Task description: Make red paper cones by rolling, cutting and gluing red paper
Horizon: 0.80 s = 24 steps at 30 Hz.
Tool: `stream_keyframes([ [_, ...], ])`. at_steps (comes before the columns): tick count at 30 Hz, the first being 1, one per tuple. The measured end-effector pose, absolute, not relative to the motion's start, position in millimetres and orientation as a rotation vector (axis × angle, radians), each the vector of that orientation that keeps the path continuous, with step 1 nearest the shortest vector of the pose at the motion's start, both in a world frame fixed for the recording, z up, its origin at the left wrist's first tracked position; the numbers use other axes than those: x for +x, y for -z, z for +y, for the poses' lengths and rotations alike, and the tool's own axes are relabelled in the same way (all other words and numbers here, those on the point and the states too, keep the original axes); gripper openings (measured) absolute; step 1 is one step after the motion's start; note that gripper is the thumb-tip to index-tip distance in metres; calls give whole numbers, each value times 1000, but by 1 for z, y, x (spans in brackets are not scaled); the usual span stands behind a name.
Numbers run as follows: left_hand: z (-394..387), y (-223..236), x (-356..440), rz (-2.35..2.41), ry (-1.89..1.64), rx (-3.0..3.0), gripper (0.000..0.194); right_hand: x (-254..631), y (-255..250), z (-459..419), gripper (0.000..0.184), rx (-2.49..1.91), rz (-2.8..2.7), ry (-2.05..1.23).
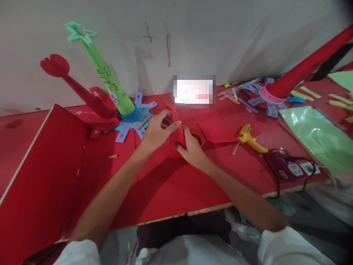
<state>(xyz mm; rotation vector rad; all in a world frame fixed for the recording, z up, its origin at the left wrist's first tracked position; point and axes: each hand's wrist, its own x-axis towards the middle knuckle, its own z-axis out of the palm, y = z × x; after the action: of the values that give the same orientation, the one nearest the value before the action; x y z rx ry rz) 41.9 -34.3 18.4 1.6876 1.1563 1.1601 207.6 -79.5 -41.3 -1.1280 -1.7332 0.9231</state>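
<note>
Between my two hands a piece of red paper (175, 117) stands folded or rolled, its narrow end pointing up. My left hand (157, 131) pinches its upper left side, thumb across the front. My right hand (193, 149) grips the lower right side between thumb and fingers. Just behind my right hand, a red ring-shaped thing (200, 139) is partly hidden. A flat red sheet (219, 129) lies to the right on the red table (176, 191). Close to my left hand is a green paper cone (113, 82) on a blue base with purple strips.
A yellow glue gun (252, 139) lies at right, near a purple box (288, 165) with a black cable. A bright, blurred-out screen (194, 91) leans on the wall. Red board (46, 176) stands at left; a red cone (309, 60) tilts at right beside a green packet (317, 138).
</note>
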Motion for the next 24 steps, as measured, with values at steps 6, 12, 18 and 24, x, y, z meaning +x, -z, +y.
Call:
stream_keyframes([
  [6,-38,-30,43,1072,-1185,1576,29,208,39,-79,54,-1018,-1659,-1033],
  [12,-41,-35,38,981,-1182,1451,36,209,35,-77,58,-986,-1626,-1095],
  [18,-44,-29,30,956,-1227,1522,36,211,40,-77,58,-1094,-1813,-824],
  [24,-65,-16,1,884,-1380,1678,25,220,41,-73,45,-1086,-1949,-339],
])
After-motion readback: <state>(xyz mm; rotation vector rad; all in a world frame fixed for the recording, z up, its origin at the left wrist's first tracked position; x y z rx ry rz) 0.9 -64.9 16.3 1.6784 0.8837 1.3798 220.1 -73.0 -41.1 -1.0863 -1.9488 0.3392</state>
